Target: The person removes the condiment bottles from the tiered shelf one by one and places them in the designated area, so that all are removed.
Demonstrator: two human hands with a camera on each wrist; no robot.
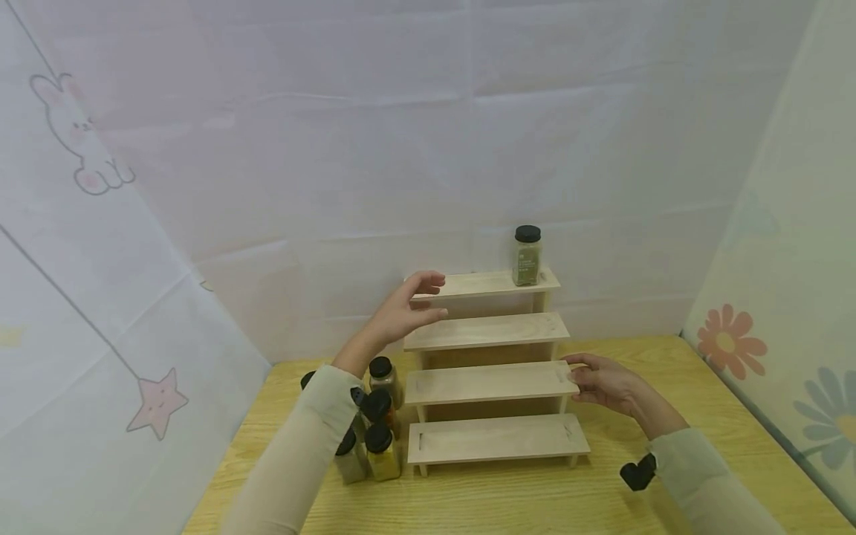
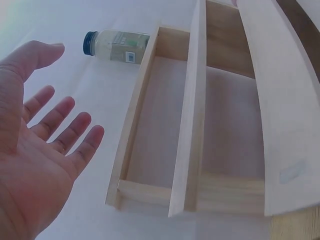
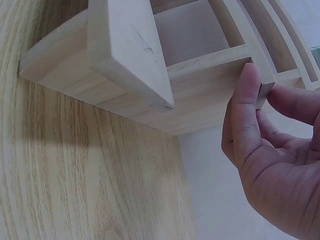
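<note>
A pale wooden four-step rack (image 1: 488, 383) stands on the table. My right hand (image 1: 605, 384) pinches the right end of its second step from the bottom; in the right wrist view the thumb and fingers (image 3: 246, 105) lie on either side of the board's end. By the rack's upper left end, my left hand (image 1: 409, 306) is raised with fingers loosely spread, holding nothing. The left wrist view shows that palm (image 2: 42, 175) apart from the wood. A black-capped spice jar (image 1: 527, 260) with green contents stands upright at the right end of the top step.
Several black-capped spice jars, among them a yellow one (image 1: 383, 461) and a brown one (image 1: 384, 379), stand left of the rack, partly hidden by the left sleeve (image 1: 301, 446). A white cloth backdrop (image 1: 428, 148) hangs behind. The wood-grain table (image 1: 508, 505) extends in front.
</note>
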